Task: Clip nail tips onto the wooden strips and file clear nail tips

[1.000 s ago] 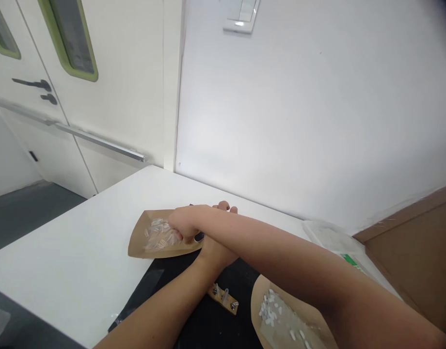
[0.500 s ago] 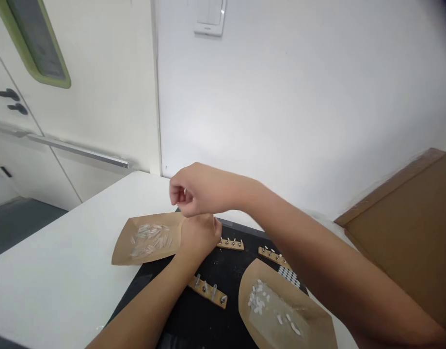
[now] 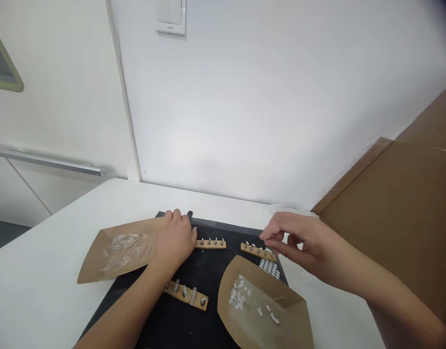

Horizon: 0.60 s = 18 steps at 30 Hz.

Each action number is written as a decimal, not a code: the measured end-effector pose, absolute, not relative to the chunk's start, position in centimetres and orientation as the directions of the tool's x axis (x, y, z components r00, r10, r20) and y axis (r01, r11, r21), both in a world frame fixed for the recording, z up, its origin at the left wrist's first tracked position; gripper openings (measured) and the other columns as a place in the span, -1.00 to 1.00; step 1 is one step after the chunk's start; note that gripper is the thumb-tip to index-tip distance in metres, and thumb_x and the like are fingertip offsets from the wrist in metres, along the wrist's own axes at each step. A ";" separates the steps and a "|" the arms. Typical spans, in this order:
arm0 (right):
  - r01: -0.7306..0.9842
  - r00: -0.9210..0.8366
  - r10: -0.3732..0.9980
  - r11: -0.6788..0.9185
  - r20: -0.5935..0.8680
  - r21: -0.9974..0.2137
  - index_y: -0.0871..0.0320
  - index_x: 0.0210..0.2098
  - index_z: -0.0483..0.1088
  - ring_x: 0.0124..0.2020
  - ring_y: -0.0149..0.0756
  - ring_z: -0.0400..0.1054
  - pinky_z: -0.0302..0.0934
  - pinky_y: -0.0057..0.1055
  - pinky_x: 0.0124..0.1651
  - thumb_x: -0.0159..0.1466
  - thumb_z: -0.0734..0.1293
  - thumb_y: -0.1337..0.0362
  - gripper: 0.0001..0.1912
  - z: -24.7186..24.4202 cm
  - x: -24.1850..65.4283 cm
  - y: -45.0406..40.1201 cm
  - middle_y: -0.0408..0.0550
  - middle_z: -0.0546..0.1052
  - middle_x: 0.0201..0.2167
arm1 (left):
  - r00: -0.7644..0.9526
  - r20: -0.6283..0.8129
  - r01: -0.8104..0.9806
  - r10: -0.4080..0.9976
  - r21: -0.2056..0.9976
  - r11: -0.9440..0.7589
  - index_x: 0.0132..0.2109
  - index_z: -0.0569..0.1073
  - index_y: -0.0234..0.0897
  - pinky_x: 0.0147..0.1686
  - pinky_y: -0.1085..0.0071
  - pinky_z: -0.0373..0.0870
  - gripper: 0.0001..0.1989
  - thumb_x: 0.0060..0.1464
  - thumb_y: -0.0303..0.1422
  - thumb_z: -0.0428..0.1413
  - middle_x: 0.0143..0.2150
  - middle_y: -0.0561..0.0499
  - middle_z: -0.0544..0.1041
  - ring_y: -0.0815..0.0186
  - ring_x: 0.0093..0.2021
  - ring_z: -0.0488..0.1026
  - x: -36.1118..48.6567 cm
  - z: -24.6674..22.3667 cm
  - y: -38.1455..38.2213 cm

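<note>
My left hand (image 3: 176, 238) is curled, palm down, by the far edge of a black board (image 3: 186, 329), over the left end of a wooden strip with metal studs (image 3: 214, 244). A dark stub (image 3: 190, 214) shows just beyond its fingers; its grip is hidden. My right hand (image 3: 297, 237) pinches thumb and forefinger together above the right end of another studded strip (image 3: 254, 250), which carries small white pieces. Anything in the pinch is too small to make out. A nearer strip (image 3: 197, 300) has clear tubes standing on its studs.
At left, a brown paper tray (image 3: 88, 264) holds many clear tubes. Another paper tray (image 3: 226, 283), at front right, holds small white oval pieces. White ovals (image 3: 269, 268) lie in rows on the board's right side. A white wall (image 3: 223, 121) rises behind the white table (image 3: 37, 281); brown cardboard (image 3: 390, 203) stands at right.
My right hand has moved right and down, from above my left hand to the right-hand strip. The view has swung right. My left hand stays by the far strip.
</note>
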State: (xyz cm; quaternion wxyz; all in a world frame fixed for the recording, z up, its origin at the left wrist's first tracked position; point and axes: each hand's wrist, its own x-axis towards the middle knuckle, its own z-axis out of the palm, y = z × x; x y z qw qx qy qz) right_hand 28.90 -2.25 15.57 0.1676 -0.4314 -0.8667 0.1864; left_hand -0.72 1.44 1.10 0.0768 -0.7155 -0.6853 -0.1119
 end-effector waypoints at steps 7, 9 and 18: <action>0.612 -0.323 0.918 0.389 0.231 -0.689 0.02 -0.09 0.58 -0.43 -0.28 0.49 0.42 -0.37 -0.39 0.46 0.38 0.01 -0.76 11.1 32.8 -2.8 -0.07 0.65 -0.36 | -0.022 0.225 0.999 0.974 -0.043 0.033 -0.20 0.66 -0.35 0.03 0.09 0.34 -0.67 0.31 -0.21 0.09 -0.09 -0.35 0.61 -0.18 0.07 0.42 -1.4 -0.2 1.9; 0.562 -0.293 0.916 0.396 0.273 -0.726 0.03 -0.16 0.57 -0.38 -0.24 0.55 0.47 -0.34 -0.32 0.46 0.38 0.03 -0.77 10.1 33.1 -2.8 -0.06 0.64 -0.37 | -0.012 0.223 0.998 0.975 -0.053 0.024 -0.22 0.66 -0.34 0.01 0.11 0.35 -0.67 0.31 -0.24 0.07 -0.10 -0.35 0.62 -0.17 0.05 0.45 -1.6 -0.4 2.0; 0.420 -0.224 0.936 0.346 0.273 -0.839 0.09 -0.32 0.49 -0.40 -0.33 0.52 0.49 -0.40 -0.35 0.46 0.38 0.12 -0.75 6.8 33.1 -3.5 -0.09 0.59 -0.38 | 0.010 0.328 0.998 0.945 -0.059 0.010 -0.21 0.59 -0.32 -0.01 0.05 0.33 -0.68 0.40 -0.30 -0.01 -0.25 -0.24 0.63 -0.19 -0.03 0.48 -1.2 1.9 0.7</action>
